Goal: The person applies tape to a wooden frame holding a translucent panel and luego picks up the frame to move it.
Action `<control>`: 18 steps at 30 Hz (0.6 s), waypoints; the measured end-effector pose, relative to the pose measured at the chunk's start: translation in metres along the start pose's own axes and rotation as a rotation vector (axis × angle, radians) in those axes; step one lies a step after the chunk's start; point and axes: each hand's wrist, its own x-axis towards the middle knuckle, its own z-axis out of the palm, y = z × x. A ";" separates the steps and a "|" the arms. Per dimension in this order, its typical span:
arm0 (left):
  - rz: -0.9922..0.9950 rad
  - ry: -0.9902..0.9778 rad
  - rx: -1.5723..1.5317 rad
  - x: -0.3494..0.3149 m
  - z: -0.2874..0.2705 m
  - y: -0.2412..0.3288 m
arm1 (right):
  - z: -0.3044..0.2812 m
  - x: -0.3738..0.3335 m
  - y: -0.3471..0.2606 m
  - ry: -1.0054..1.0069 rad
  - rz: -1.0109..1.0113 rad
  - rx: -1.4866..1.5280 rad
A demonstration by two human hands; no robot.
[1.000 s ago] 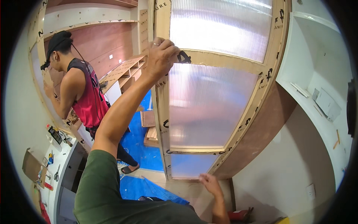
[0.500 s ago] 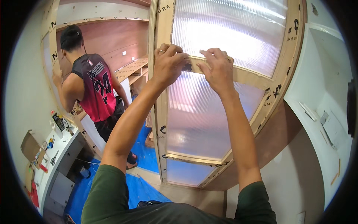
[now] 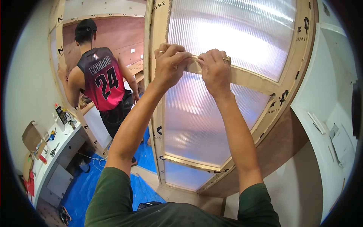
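Note:
A door or partition panel stands before me, with a tan-covered frame around ribbed translucent panes. At the left end of its middle crossbar, both hands are raised close together. My left hand is closed in a pinch, wearing a ring. Thumb and fingers of my right hand pinch too, a ring on one finger. Between them is a thin tan strip of tape, partly hidden by the fingers, along the crossbar.
At left a co-worker stands with one hand on a wooden frame post. A white counter holds scissors, bottles and an open cardboard box. Blue sheeting covers floor. White shelving stands at right.
My right hand has moved left, and its fingers have closed from apart to a pinch beside my left hand. The view has shifted slightly; the co-worker has turned their back more toward me.

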 end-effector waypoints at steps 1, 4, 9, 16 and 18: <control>0.068 -0.038 0.023 0.001 0.002 -0.003 | 0.000 0.000 0.000 -0.015 -0.024 -0.052; 0.074 -0.006 0.037 -0.004 0.007 -0.010 | -0.004 -0.001 0.000 -0.029 -0.038 -0.043; 0.153 -0.002 0.017 -0.013 0.008 -0.008 | -0.009 -0.007 0.005 0.013 -0.012 -0.001; 0.076 -0.038 0.011 -0.001 0.018 0.006 | -0.016 -0.021 0.006 -0.009 -0.061 -0.091; 0.055 -0.049 -0.007 -0.005 0.019 0.001 | -0.024 -0.023 0.003 0.077 0.006 -0.039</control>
